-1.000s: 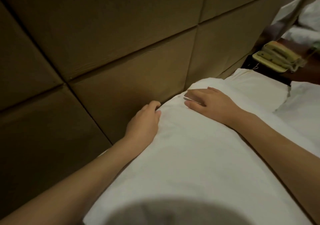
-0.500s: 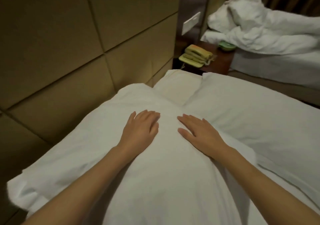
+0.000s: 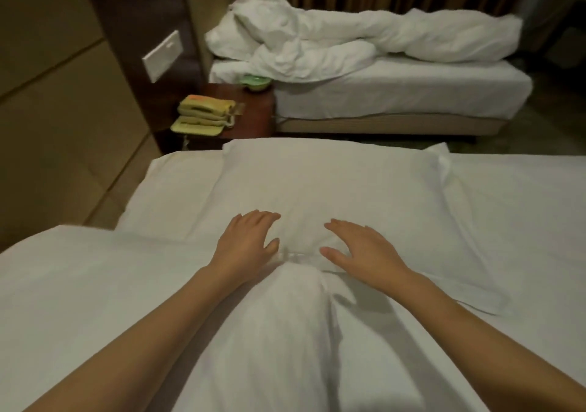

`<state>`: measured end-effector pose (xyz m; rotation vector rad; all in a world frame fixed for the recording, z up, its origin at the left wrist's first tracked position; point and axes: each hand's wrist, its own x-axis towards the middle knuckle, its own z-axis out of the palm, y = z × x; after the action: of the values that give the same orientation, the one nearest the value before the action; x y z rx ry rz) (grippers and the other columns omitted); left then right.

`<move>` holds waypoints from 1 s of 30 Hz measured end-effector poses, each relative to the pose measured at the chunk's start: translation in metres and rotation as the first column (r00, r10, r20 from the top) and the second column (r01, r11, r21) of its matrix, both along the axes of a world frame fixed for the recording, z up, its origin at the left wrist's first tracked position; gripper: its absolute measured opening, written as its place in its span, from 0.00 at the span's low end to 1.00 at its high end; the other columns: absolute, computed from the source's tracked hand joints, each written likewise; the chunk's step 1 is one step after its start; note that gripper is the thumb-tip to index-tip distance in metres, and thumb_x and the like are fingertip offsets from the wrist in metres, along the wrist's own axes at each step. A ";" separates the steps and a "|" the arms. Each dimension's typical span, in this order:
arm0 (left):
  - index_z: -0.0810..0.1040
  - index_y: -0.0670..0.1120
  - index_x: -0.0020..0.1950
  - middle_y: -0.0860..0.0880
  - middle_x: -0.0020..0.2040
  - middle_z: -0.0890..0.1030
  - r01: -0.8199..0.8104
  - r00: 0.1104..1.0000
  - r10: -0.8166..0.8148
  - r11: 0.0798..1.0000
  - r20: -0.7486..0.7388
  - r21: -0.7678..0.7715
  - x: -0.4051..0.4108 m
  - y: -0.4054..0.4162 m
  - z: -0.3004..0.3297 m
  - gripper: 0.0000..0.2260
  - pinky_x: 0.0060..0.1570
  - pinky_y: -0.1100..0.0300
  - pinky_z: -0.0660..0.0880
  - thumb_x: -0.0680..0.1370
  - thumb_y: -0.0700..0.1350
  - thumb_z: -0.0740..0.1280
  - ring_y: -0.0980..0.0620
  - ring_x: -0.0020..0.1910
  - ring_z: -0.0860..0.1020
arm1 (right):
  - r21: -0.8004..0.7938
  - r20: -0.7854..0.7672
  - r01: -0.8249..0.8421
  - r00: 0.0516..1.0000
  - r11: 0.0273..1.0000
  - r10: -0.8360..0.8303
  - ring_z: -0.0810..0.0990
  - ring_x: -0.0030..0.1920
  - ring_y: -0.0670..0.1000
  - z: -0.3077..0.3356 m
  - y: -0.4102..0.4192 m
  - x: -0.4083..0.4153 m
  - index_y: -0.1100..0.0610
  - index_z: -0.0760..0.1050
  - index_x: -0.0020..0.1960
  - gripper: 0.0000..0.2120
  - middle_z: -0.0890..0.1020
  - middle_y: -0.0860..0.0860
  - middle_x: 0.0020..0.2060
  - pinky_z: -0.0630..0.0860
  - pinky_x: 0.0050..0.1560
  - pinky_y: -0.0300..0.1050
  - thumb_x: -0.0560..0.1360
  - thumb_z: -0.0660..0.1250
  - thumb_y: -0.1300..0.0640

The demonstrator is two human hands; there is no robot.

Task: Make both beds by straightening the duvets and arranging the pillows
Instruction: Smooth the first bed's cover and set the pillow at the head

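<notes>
1. The left hand (image 3: 249, 242) and right hand (image 3: 361, 248) lie flat on the near pillow (image 3: 317, 189), fingers straight and slightly spread, gripping nothing.
2. The pillow extends toward 12 o'clock from both hands; its long axis runs 9 to 3 o'clock. Neither hand is nearer.
3. The far bed (image 3: 396, 94), toward 1 o'clock, carries a crumpled duvet (image 3: 333, 41), so it looks unmade.
4. A telephone (image 3: 203, 115) sits on the table (image 3: 253, 110) at 11 o'clock.
</notes>
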<state>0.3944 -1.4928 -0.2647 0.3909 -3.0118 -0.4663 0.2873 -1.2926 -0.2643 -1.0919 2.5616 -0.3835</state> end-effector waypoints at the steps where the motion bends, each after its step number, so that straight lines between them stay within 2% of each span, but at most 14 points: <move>1: 0.63 0.50 0.74 0.52 0.72 0.67 0.020 1.000 -0.020 1.000 0.015 -0.018 -0.017 0.004 -0.006 0.21 0.71 0.58 0.53 0.81 0.50 0.59 0.52 0.71 0.63 | 0.004 -0.004 0.016 1.000 1.000 -0.016 0.53 0.75 0.42 -0.003 0.006 -0.014 0.45 0.55 0.76 0.28 0.56 0.42 0.76 0.46 0.75 0.45 0.79 0.52 0.37; 7: 0.61 0.50 0.75 0.51 0.75 0.63 0.046 0.998 -0.043 0.997 0.040 -0.058 -0.125 0.014 -0.050 0.24 0.73 0.53 0.52 0.80 0.50 0.61 0.51 0.74 0.59 | 0.052 -0.047 0.071 0.997 0.996 -0.069 0.49 0.76 0.43 -0.031 0.032 -0.103 0.46 0.54 0.76 0.28 0.53 0.42 0.77 0.44 0.74 0.45 0.80 0.53 0.38; 12: 0.57 0.54 0.77 0.51 0.78 0.56 0.014 1.000 -0.012 0.997 0.020 -0.078 -0.207 0.002 -0.078 0.27 0.74 0.47 0.48 0.79 0.55 0.62 0.49 0.77 0.53 | 0.067 -0.124 0.100 0.988 0.993 -0.091 0.43 0.77 0.46 -0.064 0.028 -0.181 0.48 0.49 0.78 0.31 0.47 0.45 0.78 0.42 0.75 0.49 0.79 0.54 0.39; 14: 0.59 0.55 0.76 0.52 0.77 0.58 -0.003 1.000 0.002 0.999 -0.013 -0.051 -0.223 -0.007 -0.093 0.28 0.74 0.46 0.47 0.78 0.56 0.64 0.50 0.77 0.54 | 0.035 -0.111 0.145 0.984 0.989 -0.140 0.46 0.77 0.47 -0.084 0.025 -0.205 0.46 0.48 0.78 0.35 0.49 0.45 0.78 0.44 0.75 0.50 0.77 0.57 0.37; 16: 0.66 0.54 0.73 0.51 0.74 0.65 -0.020 0.991 0.019 1.000 -0.130 -0.007 -0.231 -0.014 -0.113 0.25 0.74 0.48 0.51 0.77 0.55 0.66 0.50 0.74 0.61 | -0.049 -0.094 0.195 0.976 0.980 -0.199 0.54 0.75 0.47 -0.104 0.019 -0.222 0.47 0.53 0.77 0.36 0.56 0.45 0.76 0.47 0.74 0.48 0.74 0.62 0.36; 19: 0.78 0.51 0.64 0.49 0.65 0.77 -0.068 0.951 0.070 0.998 -0.302 0.019 -0.241 -0.017 -0.140 0.19 0.69 0.50 0.61 0.74 0.53 0.70 0.49 0.67 0.72 | -0.198 -0.076 0.291 0.947 0.936 -0.311 0.64 0.70 0.46 -0.131 0.007 -0.237 0.47 0.62 0.73 0.34 0.66 0.44 0.70 0.53 0.67 0.43 0.71 0.68 0.38; 22: 0.83 0.51 0.56 0.51 0.58 0.82 -0.144 0.919 0.144 0.989 -0.366 0.028 -0.248 -0.013 -0.153 0.13 0.63 0.54 0.65 0.73 0.52 0.71 0.50 0.62 0.76 | -0.275 -0.131 0.337 0.915 0.901 -0.382 0.65 0.65 0.45 -0.153 -0.003 -0.242 0.45 0.68 0.67 0.28 0.70 0.43 0.63 0.53 0.58 0.41 0.70 0.71 0.42; 26: 0.85 0.50 0.52 0.51 0.54 0.84 -0.218 0.903 0.231 0.973 -0.362 0.077 -0.247 -0.008 -0.156 0.11 0.57 0.54 0.67 0.73 0.53 0.72 0.48 0.58 0.78 | -0.328 -0.084 0.417 0.881 0.848 -0.466 0.67 0.60 0.46 -0.165 -0.009 -0.242 0.45 0.74 0.59 0.21 0.73 0.42 0.56 0.54 0.55 0.42 0.69 0.72 0.43; 28: 0.85 0.51 0.51 0.50 0.51 0.84 -0.296 0.880 0.348 0.934 -0.323 0.201 -0.243 -0.001 -0.148 0.12 0.50 0.54 0.71 0.72 0.54 0.72 0.48 0.55 0.79 | -0.353 -0.028 0.465 0.862 0.812 -0.505 0.70 0.59 0.47 -0.163 -0.010 -0.239 0.46 0.77 0.55 0.17 0.76 0.43 0.52 0.57 0.55 0.44 0.68 0.73 0.44; 30: 0.85 0.54 0.48 0.52 0.46 0.84 -0.346 0.869 0.426 0.887 -0.253 0.307 -0.236 0.004 -0.138 0.09 0.42 0.57 0.69 0.72 0.55 0.72 0.49 0.50 0.79 | -0.383 0.050 0.505 0.847 0.773 -0.528 0.73 0.56 0.49 -0.158 -0.006 -0.230 0.48 0.79 0.51 0.13 0.79 0.44 0.49 0.62 0.55 0.46 0.69 0.73 0.45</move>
<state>0.1584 -1.4886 -0.4023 0.8355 -2.4798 -0.7894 0.0569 -1.2990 -0.4227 -0.4664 2.8917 -1.0426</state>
